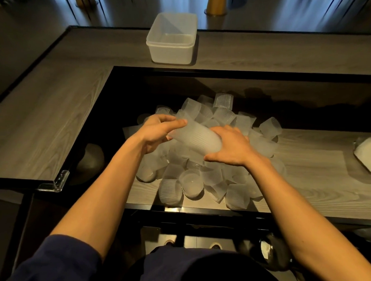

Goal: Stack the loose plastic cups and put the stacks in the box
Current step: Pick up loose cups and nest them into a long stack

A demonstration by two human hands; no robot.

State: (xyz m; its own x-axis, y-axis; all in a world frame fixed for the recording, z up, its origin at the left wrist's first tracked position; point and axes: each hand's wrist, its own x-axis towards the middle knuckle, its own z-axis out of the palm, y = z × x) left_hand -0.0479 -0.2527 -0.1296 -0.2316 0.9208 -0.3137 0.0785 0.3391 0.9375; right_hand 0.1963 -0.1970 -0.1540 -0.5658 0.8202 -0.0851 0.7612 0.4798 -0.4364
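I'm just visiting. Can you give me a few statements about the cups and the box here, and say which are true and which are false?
1. The left hand and the right hand both hold one stack of cups. True.
2. The box already has stacks in it. False: it looks empty.
3. A pile of loose cups lies below the hands. True.
4. The box touches the pile. False: it stands apart from it, on the far side of the table.
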